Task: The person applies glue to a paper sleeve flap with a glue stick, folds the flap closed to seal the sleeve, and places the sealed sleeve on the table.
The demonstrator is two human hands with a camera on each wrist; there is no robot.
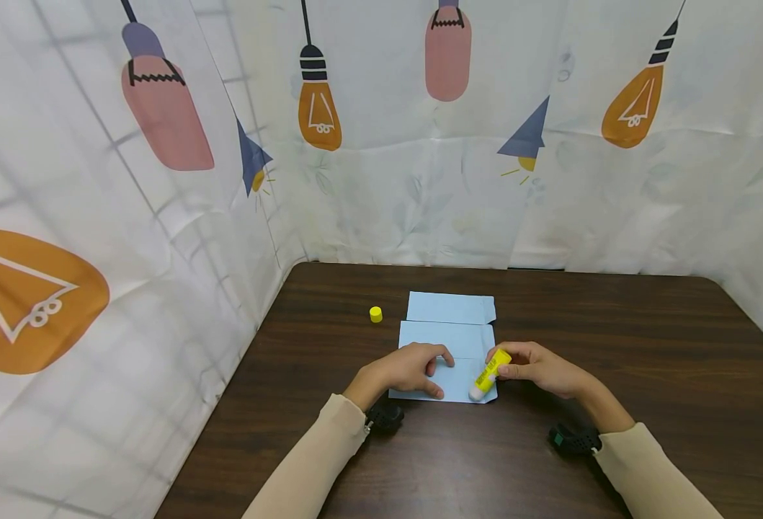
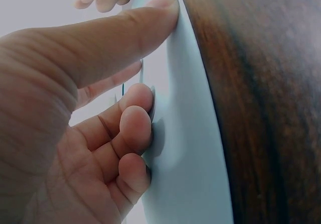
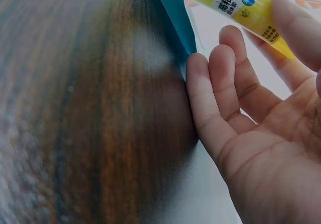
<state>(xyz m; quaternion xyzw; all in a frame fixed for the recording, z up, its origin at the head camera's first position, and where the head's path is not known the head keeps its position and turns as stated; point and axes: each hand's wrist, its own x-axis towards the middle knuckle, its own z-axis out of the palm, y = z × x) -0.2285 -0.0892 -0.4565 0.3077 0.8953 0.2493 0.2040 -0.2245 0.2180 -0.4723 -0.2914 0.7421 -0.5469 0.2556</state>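
Note:
A light blue folded sheet of paper (image 1: 449, 335) with crease lines and small side flaps lies on the table. My left hand (image 1: 410, 369) rests on its lower left part, thumb and fingertips spread and pressing on the paper (image 2: 188, 133). With thumb and fingers my right hand (image 1: 537, 367) pinches a yellow glue stick (image 1: 493, 367), its white end tilted down over the paper's lower right corner. In the right wrist view, the label of the glue stick (image 3: 241, 5) shows, and the lower fingers are beside a folded blue paper edge (image 3: 175, 18).
A yellow cap (image 1: 376, 315) stands on the dark wooden table (image 1: 614, 324), left of the paper. White curtains (image 1: 381, 202) printed with lamps hang along the table's back and left side. Black wrist devices (image 1: 386, 417) sit at both sleeves.

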